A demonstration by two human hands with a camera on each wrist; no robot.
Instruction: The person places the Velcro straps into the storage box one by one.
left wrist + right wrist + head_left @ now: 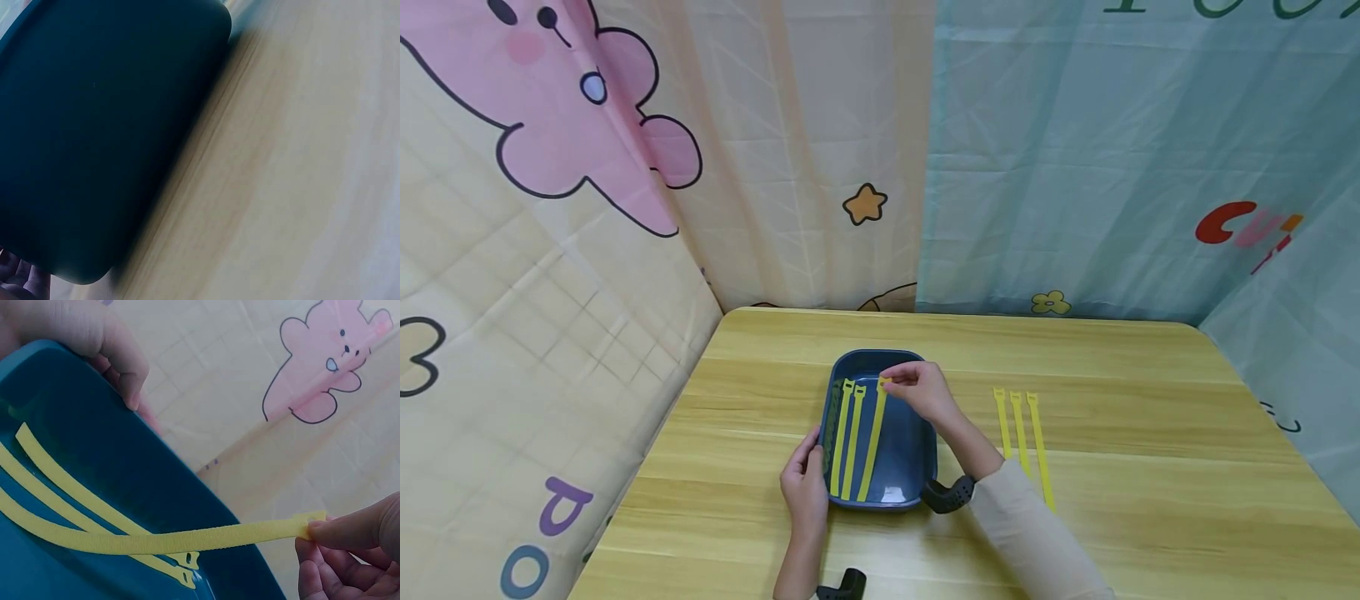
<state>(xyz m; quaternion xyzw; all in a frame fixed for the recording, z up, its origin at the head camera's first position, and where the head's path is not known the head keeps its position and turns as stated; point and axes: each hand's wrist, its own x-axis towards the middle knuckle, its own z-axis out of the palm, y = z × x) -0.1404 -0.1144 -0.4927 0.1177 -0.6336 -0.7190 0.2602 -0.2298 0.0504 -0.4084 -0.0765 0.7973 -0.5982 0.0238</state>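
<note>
A dark blue rectangular tray [910, 450] sits on the wooden table, its near left edge gripped by my left hand [805, 483], thumb over the rim. Two yellow hook-and-loop cable ties lie side by side in its left part; one is the cable tie [94, 500] in the right wrist view. My right hand [921, 390] pinches the slotted head of a third yellow cable tie [206, 540] between thumb and fingers. That strap's head is raised above the rim, while its body sags into the tray. The left wrist view shows mostly the tray's underside [106, 125].
Several yellow straps lie on the table right of the tray, such as the cable tie [1019, 425]; the right sleeve [1030, 525] hides some lower ends. Printed curtains [805, 167] hang behind and beside the table [1150, 467].
</note>
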